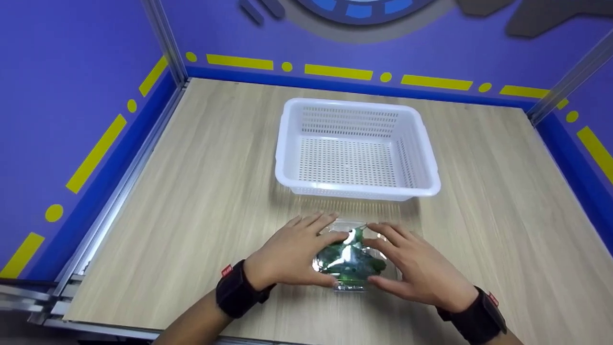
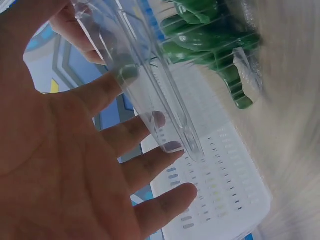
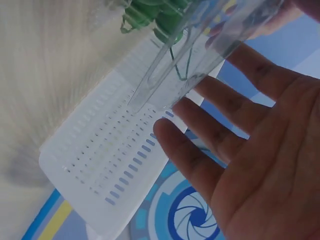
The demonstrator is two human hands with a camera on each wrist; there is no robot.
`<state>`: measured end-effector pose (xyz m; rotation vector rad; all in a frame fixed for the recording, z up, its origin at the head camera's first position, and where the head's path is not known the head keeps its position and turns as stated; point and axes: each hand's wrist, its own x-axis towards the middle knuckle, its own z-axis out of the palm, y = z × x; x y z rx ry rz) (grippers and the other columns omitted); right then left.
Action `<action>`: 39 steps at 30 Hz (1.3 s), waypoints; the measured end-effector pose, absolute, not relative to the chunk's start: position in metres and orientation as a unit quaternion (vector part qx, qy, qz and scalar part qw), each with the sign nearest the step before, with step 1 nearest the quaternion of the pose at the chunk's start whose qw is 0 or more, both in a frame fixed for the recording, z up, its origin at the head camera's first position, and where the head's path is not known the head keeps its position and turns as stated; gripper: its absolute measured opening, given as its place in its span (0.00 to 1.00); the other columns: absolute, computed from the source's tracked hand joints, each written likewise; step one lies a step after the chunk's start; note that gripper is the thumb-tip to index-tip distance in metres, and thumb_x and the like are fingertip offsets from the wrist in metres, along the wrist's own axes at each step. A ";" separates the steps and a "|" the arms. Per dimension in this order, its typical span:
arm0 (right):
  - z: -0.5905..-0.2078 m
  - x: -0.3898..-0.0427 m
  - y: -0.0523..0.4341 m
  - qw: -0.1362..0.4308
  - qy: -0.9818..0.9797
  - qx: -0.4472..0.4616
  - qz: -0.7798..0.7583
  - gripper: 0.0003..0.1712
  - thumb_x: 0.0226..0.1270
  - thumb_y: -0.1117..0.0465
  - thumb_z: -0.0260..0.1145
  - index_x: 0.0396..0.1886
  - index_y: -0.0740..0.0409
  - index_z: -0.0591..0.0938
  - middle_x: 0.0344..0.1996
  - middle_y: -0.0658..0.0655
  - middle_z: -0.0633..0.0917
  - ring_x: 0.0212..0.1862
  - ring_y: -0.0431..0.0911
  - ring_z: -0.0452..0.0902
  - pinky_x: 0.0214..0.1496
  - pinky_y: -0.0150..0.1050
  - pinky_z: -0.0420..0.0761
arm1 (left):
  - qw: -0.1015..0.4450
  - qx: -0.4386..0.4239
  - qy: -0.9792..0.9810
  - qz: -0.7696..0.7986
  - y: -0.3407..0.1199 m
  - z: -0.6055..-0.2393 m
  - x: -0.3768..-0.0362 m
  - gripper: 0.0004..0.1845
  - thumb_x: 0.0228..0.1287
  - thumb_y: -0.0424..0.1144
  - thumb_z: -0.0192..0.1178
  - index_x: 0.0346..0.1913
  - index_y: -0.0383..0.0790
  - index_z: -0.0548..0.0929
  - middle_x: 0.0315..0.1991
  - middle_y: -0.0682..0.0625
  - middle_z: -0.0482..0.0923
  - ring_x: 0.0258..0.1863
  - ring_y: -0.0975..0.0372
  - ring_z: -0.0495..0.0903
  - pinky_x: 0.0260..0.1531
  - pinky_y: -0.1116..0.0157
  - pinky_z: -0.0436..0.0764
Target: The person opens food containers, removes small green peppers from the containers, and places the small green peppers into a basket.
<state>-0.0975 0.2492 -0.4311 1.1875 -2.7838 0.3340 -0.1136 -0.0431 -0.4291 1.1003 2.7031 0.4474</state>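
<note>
A clear plastic clamshell box [image 1: 349, 254] lies on the table in the head view, with green vegetables [image 2: 200, 40] inside that look like peppers. My left hand [image 1: 297, 249] rests on the box's left side, fingers spread and mostly straight, thumb at the near edge. From the right, my right hand [image 1: 416, 263] touches the lid, its thumb also near the front and its fingers towards the far edge. Both wrist views show fingertips against the clear lid, whose rim [image 3: 155, 75] stands above the green contents. Whether the lid is fastened cannot be made out.
Just beyond the box stands a white perforated plastic basket [image 1: 354, 189] with nothing visible inside. The wood-grain table [image 1: 215, 191] is bordered by blue printed walls [image 1: 335, 52] and metal framing [image 1: 167, 43]. Black bands [image 1: 239, 290] circle both wrists.
</note>
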 end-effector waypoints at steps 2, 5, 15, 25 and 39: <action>-0.432 -0.095 0.252 0.045 -0.913 0.391 0.105 0.39 0.59 0.31 0.69 0.65 0.44 0.77 0.71 0.51 0.72 0.71 0.49 0.68 0.65 0.53 0.77 | 0.097 0.369 0.911 0.155 -0.043 -0.430 -0.114 0.50 0.52 0.75 0.64 0.77 0.65 0.62 0.82 0.50 0.51 0.80 0.50 0.54 0.74 0.43 0.61; -0.433 -0.092 0.255 0.051 -0.911 0.398 0.100 0.41 0.58 0.31 0.70 0.66 0.44 0.77 0.74 0.52 0.70 0.73 0.50 0.67 0.66 0.53 0.76 | 0.097 0.367 0.911 0.159 -0.044 -0.431 -0.114 0.51 0.49 0.74 0.66 0.77 0.65 0.62 0.82 0.50 0.51 0.80 0.49 0.55 0.74 0.42 0.61; -0.431 -0.089 0.258 0.069 -0.900 0.418 0.099 0.39 0.52 0.41 0.77 0.64 0.47 0.79 0.72 0.52 0.74 0.74 0.57 0.68 0.65 0.54 0.78 | 0.093 0.360 0.916 0.152 -0.043 -0.432 -0.118 0.51 0.48 0.74 0.67 0.76 0.66 0.63 0.81 0.52 0.53 0.80 0.52 0.55 0.73 0.42 0.63; -0.434 -0.087 0.254 0.029 -0.908 0.406 0.100 0.37 0.53 0.43 0.77 0.63 0.46 0.79 0.70 0.50 0.76 0.75 0.59 0.66 0.67 0.56 0.76 | 0.094 0.355 0.916 0.163 -0.042 -0.437 -0.120 0.51 0.46 0.74 0.69 0.75 0.66 0.65 0.81 0.52 0.54 0.79 0.52 0.57 0.74 0.47 0.62; -0.438 -0.089 0.256 0.057 -0.905 0.408 0.101 0.39 0.50 0.40 0.78 0.62 0.44 0.78 0.71 0.52 0.73 0.75 0.57 0.65 0.68 0.57 0.75 | 0.102 0.352 0.912 0.183 -0.044 -0.434 -0.121 0.51 0.46 0.72 0.70 0.75 0.65 0.65 0.80 0.49 0.56 0.78 0.53 0.58 0.71 0.45 0.67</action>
